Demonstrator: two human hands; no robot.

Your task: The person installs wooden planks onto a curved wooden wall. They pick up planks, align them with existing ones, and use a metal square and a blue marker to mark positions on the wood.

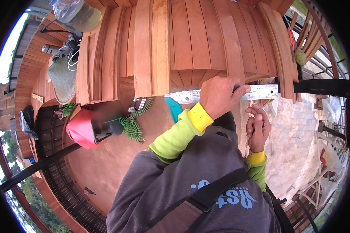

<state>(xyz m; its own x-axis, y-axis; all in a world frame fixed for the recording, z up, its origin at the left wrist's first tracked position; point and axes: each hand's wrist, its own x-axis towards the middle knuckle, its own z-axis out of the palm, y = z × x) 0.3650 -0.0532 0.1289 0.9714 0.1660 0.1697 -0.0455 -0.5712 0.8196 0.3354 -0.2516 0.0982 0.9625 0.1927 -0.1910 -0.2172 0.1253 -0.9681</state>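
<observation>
My left grip [220, 95] clamps a teal-handled, flat silver metal square [188, 96]

The square's ruled blade lies crosswise under my left grip, at the near end of a long red-brown wooden board [229, 42] that runs away from my knuckles. My thumb lies over the blade and my fingers go out of sight behind it, a hold that I judge steadies it against sliding or tipping. The teal handle [174, 110] sits left of that grip, and the markings to the right are uncovered for reading. My right grip [259, 128] hangs just below the blade, fingers curled toward the thumb; I cannot tell whether they close on anything small. Left of my left grip, a pale tan wooden board [160, 46] lies on the slatted red-brown surface [198, 35]; a green coiled hose [133, 131] sits lower left, clear of both grips.
</observation>
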